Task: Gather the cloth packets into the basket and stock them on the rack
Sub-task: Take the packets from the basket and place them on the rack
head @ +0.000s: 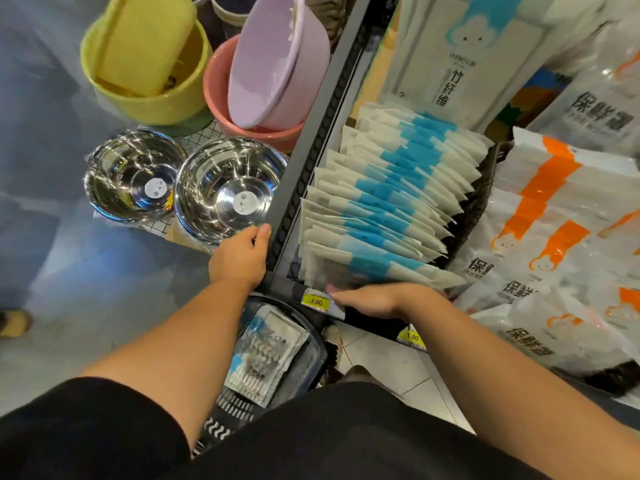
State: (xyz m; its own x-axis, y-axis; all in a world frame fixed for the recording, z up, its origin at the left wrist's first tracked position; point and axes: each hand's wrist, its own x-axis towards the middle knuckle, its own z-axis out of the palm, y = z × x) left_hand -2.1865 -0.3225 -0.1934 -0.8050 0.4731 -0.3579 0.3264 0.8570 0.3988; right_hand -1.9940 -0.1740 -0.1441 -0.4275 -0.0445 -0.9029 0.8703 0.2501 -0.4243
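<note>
Head view, looking down at a shop rack (301, 168). A row of cloth packets (391, 202), white with blue bands, stands on edge on the shelf, each overlapping the next from back to front. The right hand (374, 301) lies at the near end of the row, above the yellow price label (316, 301). Its fingers (337, 294) are extended and released, laid flat against the lower edge of the frontmost packet (363, 268), which is blurred. The left hand (242, 258) sits at the corner of the rack with its thumb against the dark upright. Its other fingers are hidden under the palm, so whether they grasp anything cannot be told.

The basket (317, 355), dark plastic, is below and between the forearms. More packets in the basket (263, 351) lie flat, well apart from both hands. Left of the rack: two steel bowls (225, 195), a yellow basin (145, 64) and a lilac basin (277, 64). Right of the row: orange-printed bags (547, 220).
</note>
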